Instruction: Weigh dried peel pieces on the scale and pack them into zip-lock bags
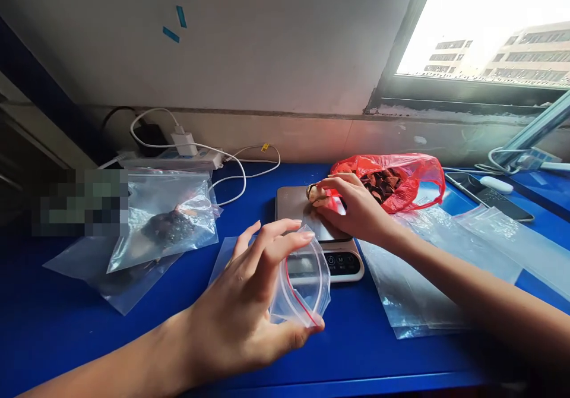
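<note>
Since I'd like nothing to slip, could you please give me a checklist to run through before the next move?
1. Clear zip bag mouth open: ok; the left hand holds it spread.
2. Pale piece gripped: ok; between the thumb and fingers of the right hand.
3. Pale piece lifted off the scale: cannot tell; it is at the platform, but contact is unclear.
4. Scale reading legible: not ok; the zip bag is in front of the display area.
5. Red bag open: ok; dark pieces show in its mouth.
6. Spare bags at hand: ok; flat clear ones lie right of the scale.
</note>
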Demonstrator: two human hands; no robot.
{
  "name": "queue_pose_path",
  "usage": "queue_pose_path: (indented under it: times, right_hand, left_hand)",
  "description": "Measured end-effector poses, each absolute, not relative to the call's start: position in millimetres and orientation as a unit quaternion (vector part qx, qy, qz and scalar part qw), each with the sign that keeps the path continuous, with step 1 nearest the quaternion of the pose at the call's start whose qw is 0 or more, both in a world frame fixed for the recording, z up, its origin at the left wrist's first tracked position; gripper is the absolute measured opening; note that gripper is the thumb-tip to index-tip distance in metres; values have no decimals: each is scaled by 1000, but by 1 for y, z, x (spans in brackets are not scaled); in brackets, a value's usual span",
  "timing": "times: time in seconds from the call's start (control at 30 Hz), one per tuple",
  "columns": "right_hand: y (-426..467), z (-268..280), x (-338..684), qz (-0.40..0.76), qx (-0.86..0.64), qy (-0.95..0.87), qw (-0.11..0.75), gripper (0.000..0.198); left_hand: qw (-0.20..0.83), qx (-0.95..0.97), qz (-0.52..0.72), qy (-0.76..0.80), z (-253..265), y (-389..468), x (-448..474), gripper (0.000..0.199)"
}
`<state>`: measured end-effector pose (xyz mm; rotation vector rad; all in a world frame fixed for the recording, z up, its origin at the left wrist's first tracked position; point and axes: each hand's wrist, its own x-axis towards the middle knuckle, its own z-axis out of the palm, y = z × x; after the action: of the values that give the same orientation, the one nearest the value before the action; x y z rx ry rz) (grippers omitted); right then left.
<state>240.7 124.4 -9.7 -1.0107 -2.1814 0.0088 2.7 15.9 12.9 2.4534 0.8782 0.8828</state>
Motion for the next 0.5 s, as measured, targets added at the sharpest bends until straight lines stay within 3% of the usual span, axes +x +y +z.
queue_pose_path:
  times: [0.33, 0.5]
  right_hand:
    - [69, 13, 252, 287, -379, -748, 463, 37]
    - [61, 17, 251, 329, -327, -739, 489, 37]
  left_hand:
    - [185, 873, 331, 305, 16, 16, 0, 77]
    - [173, 870, 345, 307, 14, 17, -1, 80]
